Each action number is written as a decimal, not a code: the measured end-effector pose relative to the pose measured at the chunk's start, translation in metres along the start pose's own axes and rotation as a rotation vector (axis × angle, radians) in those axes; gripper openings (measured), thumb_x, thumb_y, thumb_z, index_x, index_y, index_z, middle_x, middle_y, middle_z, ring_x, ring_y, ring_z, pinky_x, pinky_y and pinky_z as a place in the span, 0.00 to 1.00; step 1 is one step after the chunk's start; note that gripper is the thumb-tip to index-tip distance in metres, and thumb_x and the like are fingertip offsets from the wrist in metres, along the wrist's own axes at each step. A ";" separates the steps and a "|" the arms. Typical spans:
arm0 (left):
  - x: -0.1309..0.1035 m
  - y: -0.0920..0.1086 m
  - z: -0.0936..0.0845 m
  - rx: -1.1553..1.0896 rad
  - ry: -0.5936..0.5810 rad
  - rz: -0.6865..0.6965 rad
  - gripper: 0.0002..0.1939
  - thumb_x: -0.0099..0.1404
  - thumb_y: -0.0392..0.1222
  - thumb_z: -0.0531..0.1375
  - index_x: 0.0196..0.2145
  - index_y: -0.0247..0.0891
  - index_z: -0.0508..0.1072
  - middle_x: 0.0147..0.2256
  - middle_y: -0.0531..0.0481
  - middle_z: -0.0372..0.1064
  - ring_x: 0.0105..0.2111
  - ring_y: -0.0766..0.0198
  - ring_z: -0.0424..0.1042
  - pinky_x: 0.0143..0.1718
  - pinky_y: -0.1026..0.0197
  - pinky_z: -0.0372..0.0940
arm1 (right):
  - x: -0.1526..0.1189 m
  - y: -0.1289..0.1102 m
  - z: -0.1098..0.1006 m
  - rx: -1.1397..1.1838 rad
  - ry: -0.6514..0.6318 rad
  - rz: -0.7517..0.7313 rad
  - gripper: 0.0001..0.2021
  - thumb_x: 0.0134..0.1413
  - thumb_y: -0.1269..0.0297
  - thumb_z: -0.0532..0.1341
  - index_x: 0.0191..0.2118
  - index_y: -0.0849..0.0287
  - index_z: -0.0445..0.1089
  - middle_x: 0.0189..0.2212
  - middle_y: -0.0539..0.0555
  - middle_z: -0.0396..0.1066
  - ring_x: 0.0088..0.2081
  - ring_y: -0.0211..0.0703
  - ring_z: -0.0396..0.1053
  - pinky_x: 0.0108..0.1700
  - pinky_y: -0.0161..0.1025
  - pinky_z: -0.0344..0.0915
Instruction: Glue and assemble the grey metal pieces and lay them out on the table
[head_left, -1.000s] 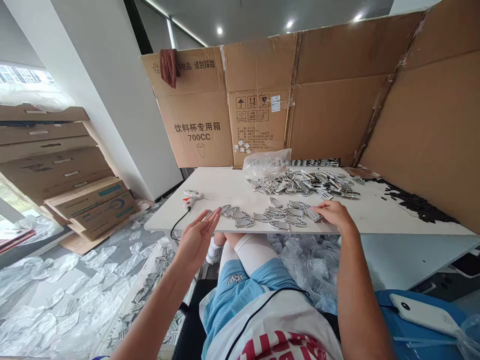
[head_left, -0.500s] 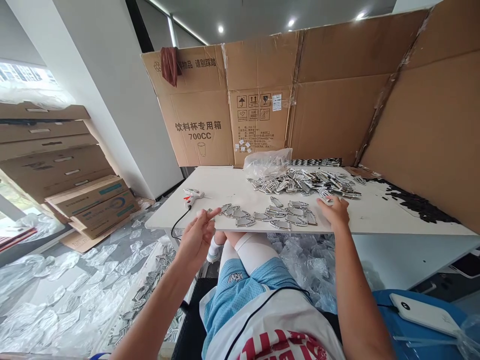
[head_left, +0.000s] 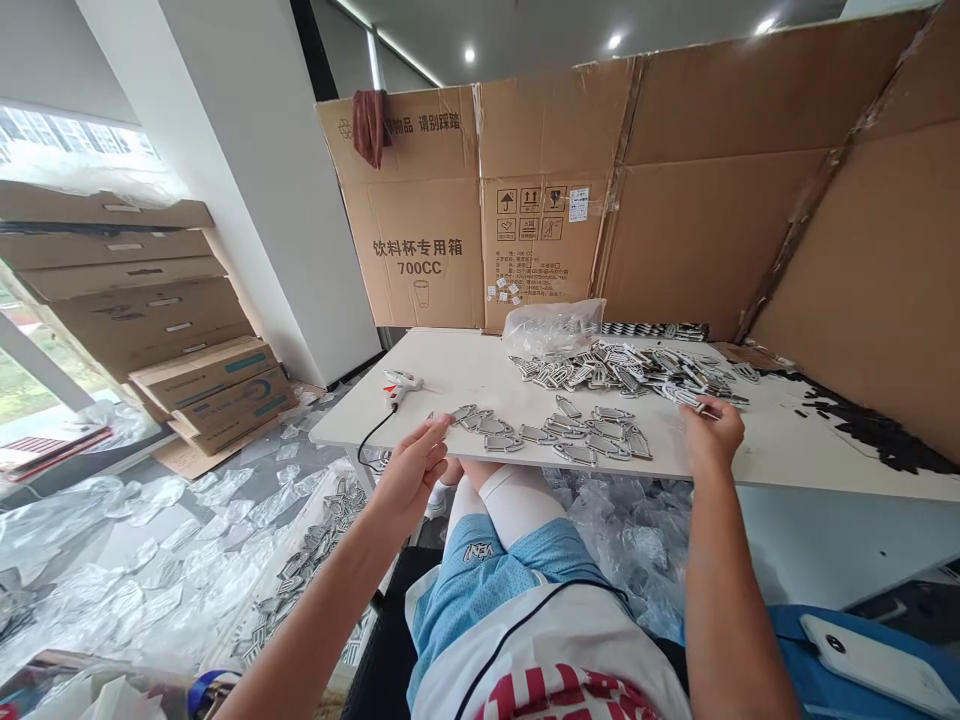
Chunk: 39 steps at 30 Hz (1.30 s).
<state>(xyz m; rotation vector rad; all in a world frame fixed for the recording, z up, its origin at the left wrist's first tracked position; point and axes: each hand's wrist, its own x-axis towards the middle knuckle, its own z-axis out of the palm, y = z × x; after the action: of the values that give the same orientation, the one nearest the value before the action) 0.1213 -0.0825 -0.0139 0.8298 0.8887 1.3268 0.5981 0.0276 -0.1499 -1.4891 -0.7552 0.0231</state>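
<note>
my right hand is at the near right side of the pile of silvery loops, much nearer than my left. the pile spreads leftward from my fingertips, its long axis running across the white table. that thumb and fingers are drawn together, but i cannot tell whether they pinch a loop. my left hand is by the table's front edge, fingers bunched beside the scattered loops; i cannot tell if it holds anything. the loops look metallic, slim and open in the middle. a crinkled clear bag touches the pile; matte black strips lie rightward.
</note>
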 end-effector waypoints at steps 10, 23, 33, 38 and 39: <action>-0.007 0.000 0.006 0.224 -0.044 0.052 0.19 0.64 0.53 0.72 0.47 0.38 0.85 0.37 0.50 0.66 0.24 0.73 0.43 0.23 0.67 0.46 | -0.031 -0.123 0.000 0.291 -0.248 -0.331 0.15 0.49 0.58 0.70 0.42 0.56 0.74 0.41 0.56 0.78 0.39 0.47 0.76 0.38 0.41 0.73; -0.021 0.008 0.016 0.506 -0.083 0.184 0.21 0.63 0.59 0.71 0.45 0.40 0.88 0.34 0.46 0.74 0.25 0.69 0.58 0.26 0.64 0.53 | -0.157 -0.237 0.008 0.652 -1.261 0.031 0.16 0.68 0.47 0.64 0.42 0.56 0.69 0.34 0.51 0.71 0.28 0.38 0.64 0.26 0.36 0.61; -0.028 0.009 0.018 0.662 0.017 0.517 0.08 0.60 0.46 0.74 0.34 0.40 0.83 0.29 0.49 0.76 0.21 0.69 0.49 0.23 0.62 0.46 | -0.194 -0.247 0.010 0.673 -1.665 0.218 0.21 0.70 0.38 0.57 0.48 0.53 0.63 0.31 0.46 0.65 0.25 0.35 0.60 0.27 0.37 0.57; -0.030 0.005 0.018 0.759 -0.003 0.587 0.05 0.63 0.44 0.72 0.33 0.41 0.84 0.29 0.49 0.77 0.23 0.66 0.53 0.26 0.61 0.48 | -0.198 -0.251 0.009 0.744 -1.742 0.304 0.39 0.67 0.26 0.42 0.66 0.50 0.60 0.31 0.48 0.66 0.24 0.38 0.61 0.25 0.37 0.57; -0.030 0.004 0.018 0.771 0.003 0.594 0.05 0.63 0.44 0.72 0.33 0.42 0.84 0.28 0.49 0.76 0.23 0.66 0.53 0.26 0.61 0.47 | -0.198 -0.251 0.009 0.745 -1.746 0.303 0.40 0.67 0.26 0.41 0.68 0.50 0.58 0.31 0.48 0.66 0.24 0.38 0.61 0.25 0.37 0.58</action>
<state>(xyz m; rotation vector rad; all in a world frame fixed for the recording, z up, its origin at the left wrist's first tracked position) 0.1348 -0.1124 0.0000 1.7942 1.2350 1.4839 0.3327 -0.0863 -0.0131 -0.5223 -1.5669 1.7964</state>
